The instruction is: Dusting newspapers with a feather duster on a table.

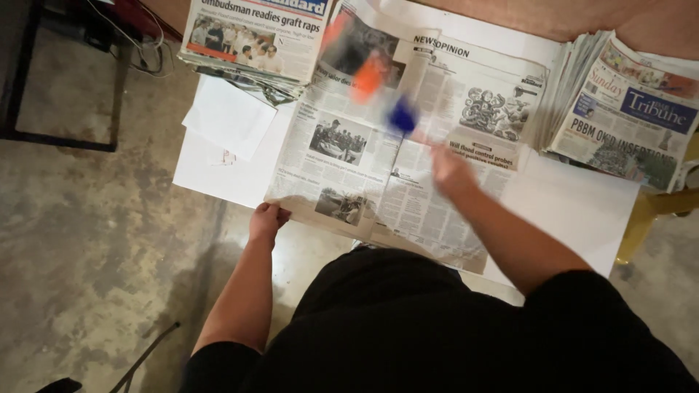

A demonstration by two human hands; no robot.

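An open newspaper sheet (408,138) lies spread on a table covered with white paper. My left hand (266,220) grips the sheet's near left corner at the table edge. My right hand (450,172) is over the middle of the sheet, blurred by motion, and holds a thin tool with a blue end (402,115). Whether the orange blur (370,76) farther up belongs to the same tool I cannot tell.
A stack of folded newspapers (251,44) lies at the far left of the table and a thicker stack (619,109) at the right. White sheets (226,124) overhang the left edge. A concrete floor and a dark metal frame (22,80) are at left.
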